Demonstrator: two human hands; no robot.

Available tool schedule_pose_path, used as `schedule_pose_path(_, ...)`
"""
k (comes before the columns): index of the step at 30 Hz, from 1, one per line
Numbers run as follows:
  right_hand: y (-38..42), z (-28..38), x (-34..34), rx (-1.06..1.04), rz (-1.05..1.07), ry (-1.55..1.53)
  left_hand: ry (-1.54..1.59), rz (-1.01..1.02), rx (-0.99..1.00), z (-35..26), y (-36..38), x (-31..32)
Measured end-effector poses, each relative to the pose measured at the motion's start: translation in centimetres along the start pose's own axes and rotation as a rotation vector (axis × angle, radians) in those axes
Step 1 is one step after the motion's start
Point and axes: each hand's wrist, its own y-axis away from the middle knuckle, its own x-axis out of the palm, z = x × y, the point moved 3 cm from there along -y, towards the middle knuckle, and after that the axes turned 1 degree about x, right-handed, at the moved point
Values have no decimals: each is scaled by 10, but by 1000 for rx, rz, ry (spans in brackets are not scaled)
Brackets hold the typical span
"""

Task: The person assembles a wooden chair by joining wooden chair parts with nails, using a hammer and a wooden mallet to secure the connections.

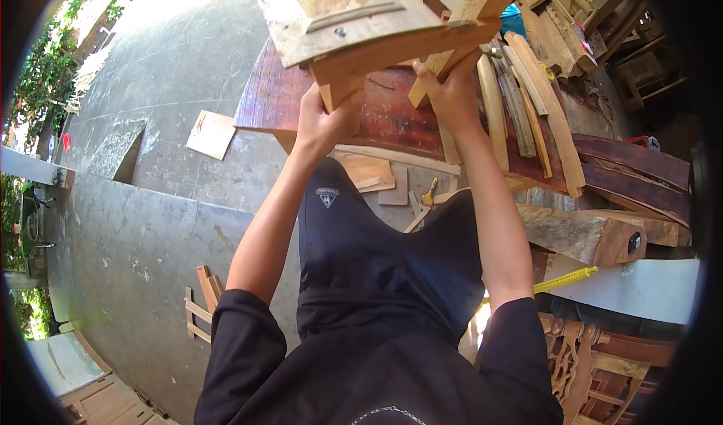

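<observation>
Both my hands grip a wooden chair frame (399, 50), raised over the near end of a reddish-brown workbench (395, 127). My left hand (329, 120) is wrapped round a short leg under the frame's left corner. On the other side, my right hand (454, 93) closes round a slanting leg below the right corner. A pale wooden panel (301, 25) with a raised moulding forms the frame's upper left part. The upper end of the frame runs out of view at the top.
Several curved wooden strips (553, 116) lie along the bench's right side. A thin board (211, 134) lies on the concrete floor to the left. A thick timber block (576, 233) and a yellow rod (566, 279) are at my right. Carved chair parts (595, 365) stand at the lower right.
</observation>
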Motion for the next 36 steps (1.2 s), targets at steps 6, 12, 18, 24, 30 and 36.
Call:
schedule_pose_path(6,-5,15,-3,94,40,114,53,-54,-27,-13,1,0)
schedule_pose_path(12,-14,17,1,88,59,133,62,-79,-31,-6,-11,-8)
schedule_pose_path(18,-7,16,2,54,41,139,5,-54,35,-7,-13,-7)
schedule_pose_path(24,-15,21,-1,161,90,74,-57,-79,27,-21,-15,-7)
schedule_pose_path(30,-29,20,-1,104,103,115,102,-124,-81,-39,-18,-2)
schedule_pose_path(36,-37,30,-2,150,128,123,-12,-105,-99,-47,-27,-2)
